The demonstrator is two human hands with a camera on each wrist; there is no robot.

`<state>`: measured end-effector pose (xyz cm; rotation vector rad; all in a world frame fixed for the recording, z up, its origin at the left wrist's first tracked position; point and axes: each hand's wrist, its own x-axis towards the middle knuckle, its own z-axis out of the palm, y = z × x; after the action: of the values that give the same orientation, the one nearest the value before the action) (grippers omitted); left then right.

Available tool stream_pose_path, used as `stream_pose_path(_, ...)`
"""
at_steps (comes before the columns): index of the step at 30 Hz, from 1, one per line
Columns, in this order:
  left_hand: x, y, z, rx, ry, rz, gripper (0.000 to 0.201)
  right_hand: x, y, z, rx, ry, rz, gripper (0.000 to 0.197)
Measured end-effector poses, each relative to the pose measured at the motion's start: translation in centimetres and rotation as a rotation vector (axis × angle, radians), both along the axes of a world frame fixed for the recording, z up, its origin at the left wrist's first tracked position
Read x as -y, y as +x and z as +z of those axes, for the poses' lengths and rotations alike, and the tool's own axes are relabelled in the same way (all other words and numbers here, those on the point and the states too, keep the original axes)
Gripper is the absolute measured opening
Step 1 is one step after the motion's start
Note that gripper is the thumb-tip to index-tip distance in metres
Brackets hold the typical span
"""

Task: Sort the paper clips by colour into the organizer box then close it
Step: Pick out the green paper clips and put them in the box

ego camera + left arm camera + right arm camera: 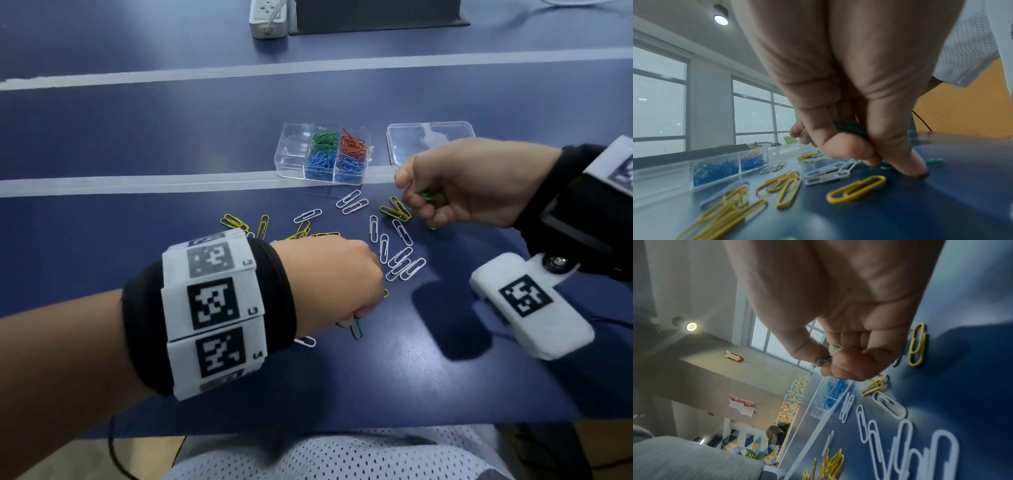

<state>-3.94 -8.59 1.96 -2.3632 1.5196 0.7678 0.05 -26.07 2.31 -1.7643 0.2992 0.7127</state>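
Observation:
The clear organizer box (291,150) stands open at the table's middle, with green, red and blue clips in its compartments. Its clear lid (430,140) lies just to its right. My left hand (363,308) is curled over the table in front of the box and holds a bunch of dark green clips (851,128), fingertips (908,168) down by a teal-green clip (356,329) lying on the table. My right hand (411,202) hovers near the lid and pinches green clips (823,361). Loose yellow clips (236,222) and white clips (400,263) lie scattered between the hands.
A white power strip (267,17) and a dark box (376,13) sit at the far edge. White tape lines (137,183) cross the blue table. The table's front edge runs close to my lap. A marker block (531,305) hangs from the right wrist.

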Motion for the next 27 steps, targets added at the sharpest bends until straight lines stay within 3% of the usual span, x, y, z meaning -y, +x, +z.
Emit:
stream_pose_path(8,-0.1,-0.2,0.4,0.012,0.047,-0.048,0.020,-1.0,-0.2,-0.1,0.034,-0.061,0.140,0.023)
stream_pose_path(13,-1.2,1.3,1.4,-0.261,-0.216,0.285,0.016,-1.9,0.9,0.7,0.086,-0.058,0.172,0.020)
stream_pose_path(22,-2.7,11.8,2.8,0.035,-0.480,0.863,0.025,-4.9,7.6,3.3,0.306,-0.359,0.188,0.016)
stream_pose_path(27,-1.4,14.2,2.7,0.059,-0.408,0.958,0.022,-7.0,9.1,3.9,0.327,-0.511,0.151,0.015)
